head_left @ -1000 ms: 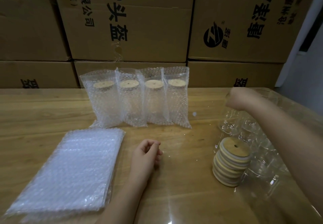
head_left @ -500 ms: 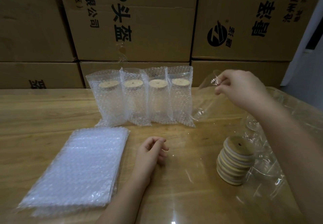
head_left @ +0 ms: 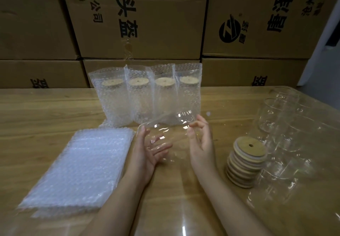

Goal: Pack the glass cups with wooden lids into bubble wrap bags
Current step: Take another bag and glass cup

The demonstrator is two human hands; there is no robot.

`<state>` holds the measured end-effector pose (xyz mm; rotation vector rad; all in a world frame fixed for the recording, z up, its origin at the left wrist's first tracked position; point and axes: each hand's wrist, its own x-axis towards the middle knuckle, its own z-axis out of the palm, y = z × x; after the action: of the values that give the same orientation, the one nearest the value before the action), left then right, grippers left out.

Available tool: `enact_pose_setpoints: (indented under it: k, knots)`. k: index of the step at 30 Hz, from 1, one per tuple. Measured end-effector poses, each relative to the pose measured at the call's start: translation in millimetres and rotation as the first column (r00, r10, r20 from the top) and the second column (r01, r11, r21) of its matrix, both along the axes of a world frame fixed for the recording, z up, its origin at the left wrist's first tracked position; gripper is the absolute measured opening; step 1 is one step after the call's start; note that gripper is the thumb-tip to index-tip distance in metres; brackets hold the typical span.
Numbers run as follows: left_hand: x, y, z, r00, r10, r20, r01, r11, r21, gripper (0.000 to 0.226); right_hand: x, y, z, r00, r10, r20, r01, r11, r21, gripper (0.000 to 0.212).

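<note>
I hold a clear glass cup (head_left: 166, 125) tilted in the air over the middle of the wooden table (head_left: 36, 110). My left hand (head_left: 147, 152) supports it from the left with palm and fairly straight fingers. My right hand (head_left: 201, 143) pinches its other end with curled fingers. A stack of round wooden lids (head_left: 245, 164) with centre holes stands to the right. A flat pile of empty bubble wrap bags (head_left: 79, 167) lies to the left. Several lidded cups packed in bubble bags (head_left: 145, 95) stand in a row behind my hands.
Several empty clear glass cups (head_left: 294, 134) crowd the right side of the table, beyond the lids. Large cardboard boxes (head_left: 139, 14) are stacked as a wall along the table's far edge. A transparent sheet covers the table's near part.
My right hand lifted a glass cup from the group on the right and brought it to the centre. My left hand rose off the table and opened against the cup.
</note>
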<state>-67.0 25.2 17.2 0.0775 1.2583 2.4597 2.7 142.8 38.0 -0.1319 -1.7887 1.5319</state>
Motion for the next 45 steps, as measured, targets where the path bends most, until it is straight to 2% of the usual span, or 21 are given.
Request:
enact_pose_setpoints:
  k: [2, 5, 8, 10, 13, 20, 23, 26, 28, 30, 33, 37, 45]
  knots:
    - [-1.4, 2.2, -1.3, 0.998, 0.030, -0.053, -0.033, 0.998, -0.056, 0.071, -2.6, 5.2, -12.7, 1.000, 0.008, -0.014, -0.008, 0.999, -0.031, 0.016]
    - [-4.2, 6.4, -3.0, 0.986, 0.086, -0.144, -0.109, 0.981, -0.159, 0.075, -7.1, 15.9, -25.8, 1.000, -0.016, 0.016, 0.015, 1.000, 0.008, 0.021]
    - [-9.6, 6.5, -5.0, 0.966, 0.165, -0.200, -0.204, 0.960, -0.192, 0.055, -11.7, 19.9, -30.9, 0.996, 0.056, 0.073, -0.054, 0.998, -0.036, 0.029]
    - [-13.2, 3.6, -6.1, 0.956, 0.203, -0.214, -0.247, 0.947, -0.203, 0.059, -14.6, 19.2, -32.0, 0.990, 0.105, 0.097, -0.103, 0.994, -0.032, 0.031]
    - [-14.7, 2.5, -7.8, 0.946, 0.239, -0.218, -0.287, 0.930, -0.230, 0.079, -17.6, 22.5, -33.5, 0.982, 0.162, 0.093, -0.155, 0.985, -0.078, 0.034]
    - [-17.5, 5.2, -6.8, 0.940, 0.281, -0.195, -0.323, 0.917, -0.235, 0.073, -19.3, 22.3, -31.5, 0.972, 0.229, 0.047, -0.216, 0.957, -0.195, 0.043]
    - [-14.7, 5.6, -4.1, 0.927, 0.294, -0.233, -0.346, 0.910, -0.229, 0.078, -21.9, 23.8, -37.3, 0.977, 0.204, 0.067, -0.190, 0.967, -0.171, 0.041]
    - [-11.5, 6.9, -3.7, 0.905, 0.299, -0.304, -0.379, 0.891, -0.252, 0.068, -24.5, 26.8, -43.8, 0.984, 0.156, 0.082, -0.142, 0.979, -0.148, 0.022]
    - [-9.6, 7.1, -3.4, 0.884, 0.292, -0.364, -0.406, 0.866, -0.292, 0.074, -26.7, 27.8, -44.7, 0.988, 0.129, 0.089, -0.115, 0.983, -0.140, 0.020]
    - [-5.8, 8.0, -3.5, 0.866, 0.270, -0.422, -0.419, 0.851, -0.315, 0.072, -28.4, 28.2, -45.3, 0.990, 0.113, 0.089, -0.099, 0.984, -0.151, 0.021]
    - [0.1, 10.1, -2.0, 0.848, 0.235, -0.474, -0.411, 0.857, -0.310, 0.057, -27.6, 27.4, -45.3, 0.990, 0.110, 0.086, -0.096, 0.984, -0.152, 0.034]
    - [1.4, 10.1, 0.3, 0.846, 0.235, -0.479, -0.423, 0.843, -0.333, 0.067, -23.4, 26.1, -41.8, 0.993, 0.104, 0.054, -0.098, 0.991, -0.095, 0.042]
    - [4.8, 10.5, 2.0, 0.832, 0.223, -0.508, -0.447, 0.813, -0.374, 0.065, -18.9, 23.6, -40.9, 0.997, 0.081, 0.010, -0.081, 0.997, 0.020, 0.049]
